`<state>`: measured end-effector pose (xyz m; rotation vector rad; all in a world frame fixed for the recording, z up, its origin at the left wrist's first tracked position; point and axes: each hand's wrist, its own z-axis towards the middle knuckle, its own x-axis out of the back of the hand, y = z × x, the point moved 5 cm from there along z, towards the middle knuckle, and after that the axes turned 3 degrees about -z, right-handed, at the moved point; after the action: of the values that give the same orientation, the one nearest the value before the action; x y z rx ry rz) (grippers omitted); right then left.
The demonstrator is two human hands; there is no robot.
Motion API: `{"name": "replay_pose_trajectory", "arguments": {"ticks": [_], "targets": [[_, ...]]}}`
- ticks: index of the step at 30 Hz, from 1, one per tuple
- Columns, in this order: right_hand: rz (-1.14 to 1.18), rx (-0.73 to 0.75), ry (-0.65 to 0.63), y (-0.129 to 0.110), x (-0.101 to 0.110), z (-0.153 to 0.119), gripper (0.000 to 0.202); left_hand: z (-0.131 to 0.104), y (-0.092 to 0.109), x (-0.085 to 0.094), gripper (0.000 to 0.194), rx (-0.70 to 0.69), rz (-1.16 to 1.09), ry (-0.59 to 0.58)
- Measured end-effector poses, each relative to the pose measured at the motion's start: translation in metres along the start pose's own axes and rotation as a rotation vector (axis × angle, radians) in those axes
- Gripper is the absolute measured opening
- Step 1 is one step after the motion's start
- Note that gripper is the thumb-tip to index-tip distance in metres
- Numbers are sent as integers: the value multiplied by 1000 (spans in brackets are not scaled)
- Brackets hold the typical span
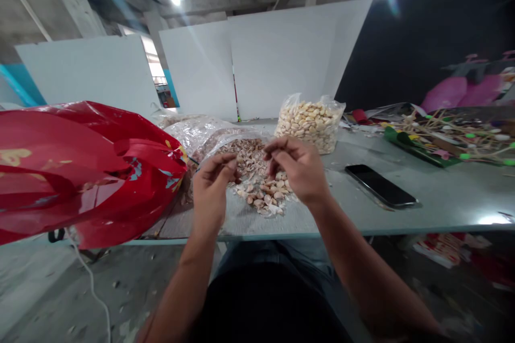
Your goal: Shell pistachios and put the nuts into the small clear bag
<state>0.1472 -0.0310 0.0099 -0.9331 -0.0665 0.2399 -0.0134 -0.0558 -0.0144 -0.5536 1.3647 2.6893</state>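
Observation:
My left hand (pixel 215 179) is over the left side of the pile, thumb and fingertips pinched; what is between them is too small to make out. Opposite it, a short gap away, my right hand (pixel 300 167) is closed with its fingers curled to the thumb, and its contents are hidden. Below and between them lie what look like unpeeled garlic cloves (pixel 267 195) on the table. Just behind, papery brownish skins (pixel 253 155) spill from the mouth of a clear plastic bag (pixel 197 131). Pale peeled cloves fill another clear bag (pixel 309 123) behind my right hand.
A large red plastic bag (pixel 84 171) bulges over the table's left side. To the right lies a black phone (pixel 380 186) on the grey table (pixel 450 193). Thin sticks with green and white tips (pixel 466 131) are heaped at the far right. White panels (pixel 298 53) stand behind.

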Motion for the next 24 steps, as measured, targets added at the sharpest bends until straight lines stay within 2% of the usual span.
{"name": "replay_pose_trajectory", "arguments": {"ticks": [3,5,7,10,12,16,20,22,24], "targets": [[-199,60,-116,25,12,43,20,30,-11,5,18,22,51,-48],[-458,60,-284,55,18,63,22,48,-20,4,20,25,84,-81],[-774,48,-443,90,26,72,19,64,-32,-1,20,42,139,-127],[-1032,-1,-493,127,45,74,23,83,-56,-18,22,78,277,-290],[-1071,8,-490,137,51,72,27,94,-72,-29,25,81,383,-374],[-1073,55,-465,139,55,69,24,106,-101,-41,28,56,561,-503],[-996,59,-420,141,54,69,25,109,-114,-38,27,-128,781,-611],[-936,51,-432,144,51,68,26,107,-122,-33,28,-153,866,-690],[-867,32,-456,148,45,66,25,105,-127,-25,31,-154,885,-715]]}}
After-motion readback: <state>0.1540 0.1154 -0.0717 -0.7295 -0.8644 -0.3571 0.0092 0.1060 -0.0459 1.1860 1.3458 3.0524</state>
